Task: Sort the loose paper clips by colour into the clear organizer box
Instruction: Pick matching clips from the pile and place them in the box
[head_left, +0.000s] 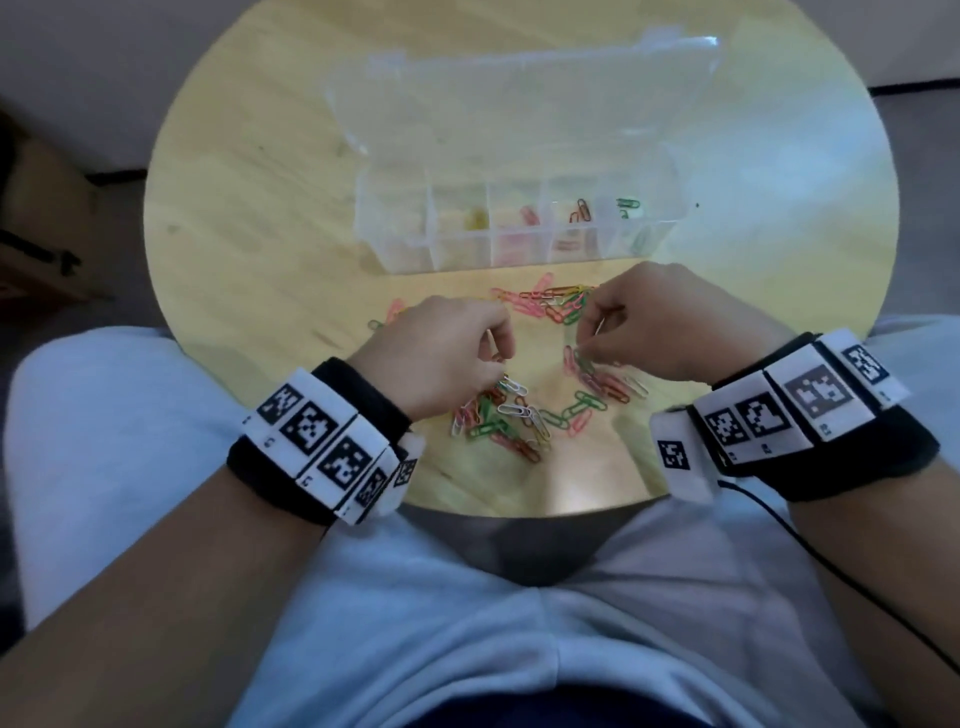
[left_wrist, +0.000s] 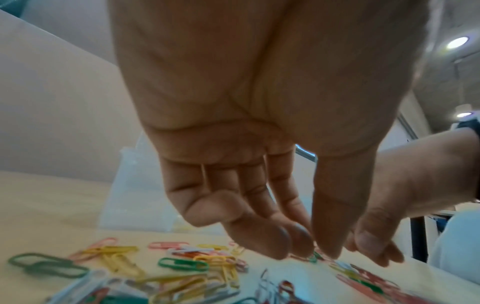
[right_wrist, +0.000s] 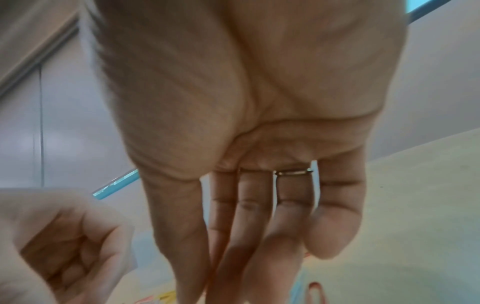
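Observation:
The clear organizer box (head_left: 400, 249) stands open at mid-table, its lid tilted back. Its compartments hold yellow, pink, red and green clips. Loose paper clips (head_left: 519, 415) of mixed colours lie in a ring in front of it, also seen in the left wrist view (left_wrist: 182, 264). My left hand (head_left: 498, 371) points down with thumb and fingertips (left_wrist: 283, 240) closed on a green clip (left_wrist: 313, 257). My right hand (head_left: 583, 352) pinches thumb against forefinger at a green clip (head_left: 586, 361) on the ring's right side. In the right wrist view its fingertips run out of frame.
The round wooden table (head_left: 249, 218) has bare wood left and right of the box. Its near edge (head_left: 519, 512) is against my lap. A black cable (head_left: 831, 566) trails from the right wristband. A brown cabinet (head_left: 36, 249) stands at the far left.

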